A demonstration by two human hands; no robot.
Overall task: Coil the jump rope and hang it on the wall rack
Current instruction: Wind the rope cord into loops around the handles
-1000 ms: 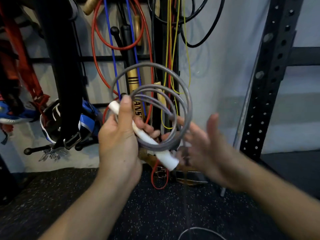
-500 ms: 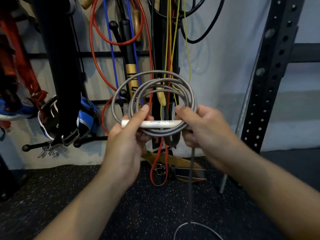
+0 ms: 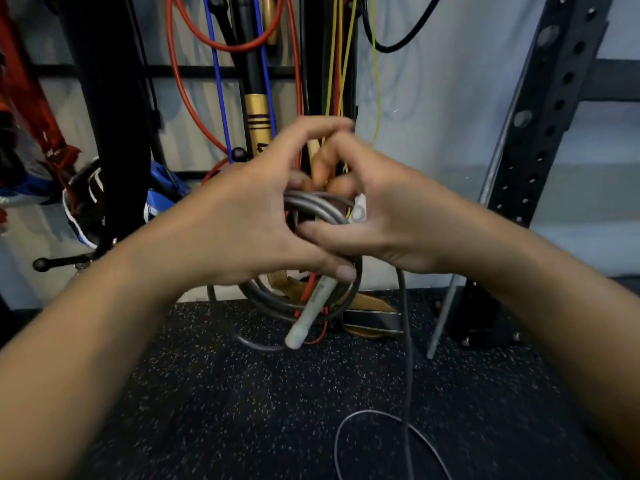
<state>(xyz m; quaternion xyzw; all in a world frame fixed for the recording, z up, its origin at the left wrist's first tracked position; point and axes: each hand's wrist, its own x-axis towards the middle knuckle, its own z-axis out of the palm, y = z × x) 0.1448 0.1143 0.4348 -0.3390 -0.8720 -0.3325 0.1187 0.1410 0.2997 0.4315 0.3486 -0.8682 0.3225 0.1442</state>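
Observation:
Both hands meet in the middle of the view on a grey jump rope wound into several loops. My left hand grips the coil and a white handle that points down and left below my thumb. My right hand pinches the coil from the right, with the end of another white piece showing beside its fingers. A loose length of the rope hangs from my right hand to the floor and curls there. The wall rack stands just behind my hands.
Red, blue, yellow and black ropes hang on the rack with a gold-and-black handle. A perforated black steel upright stands right. Leather belts lie at the wall base on speckled rubber flooring.
The coil has tipped from upright in front of me to lower and flatter. The white handle swung from level to pointing down. Both hands closed in tighter around the loops.

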